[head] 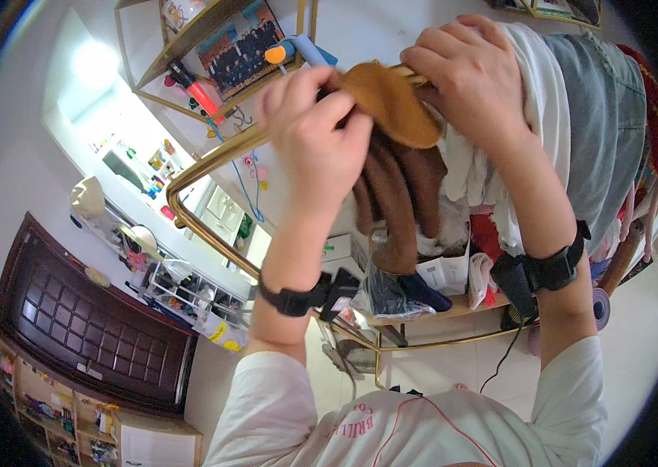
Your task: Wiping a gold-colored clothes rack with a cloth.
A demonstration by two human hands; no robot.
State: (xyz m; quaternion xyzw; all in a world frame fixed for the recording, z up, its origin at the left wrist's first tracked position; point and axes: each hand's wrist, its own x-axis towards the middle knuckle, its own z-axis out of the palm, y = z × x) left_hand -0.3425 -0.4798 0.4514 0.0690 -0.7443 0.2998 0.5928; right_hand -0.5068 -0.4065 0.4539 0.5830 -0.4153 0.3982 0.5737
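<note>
A mustard-brown cloth piece [393, 108], perhaps a sock, lies over a gold metal clothes rail [218, 159]. My left hand [317, 128], slightly blurred, pinches its left edge between thumb and fingers. Just right of the cloth, my right hand [469, 79] has its fingers curled over the rail; the palm side is hidden, so whether it also grips cloth cannot be seen. Below the mustard piece hang long dark-brown knit legs [390, 198], like tights or socks. Against my right wrist hangs a white garment [548, 111], with a pale denim garment [603, 128] beyond it.
Under the rail, a low wooden bench [457, 315] carries plastic bags, a white paper bag [448, 271] and boxes. A shelf with a group photo [240, 46] hangs on the wall. Further left are a dark wooden door [98, 315] and a cluttered rack [189, 292]. A cable [501, 362] trails from my right wrist strap.
</note>
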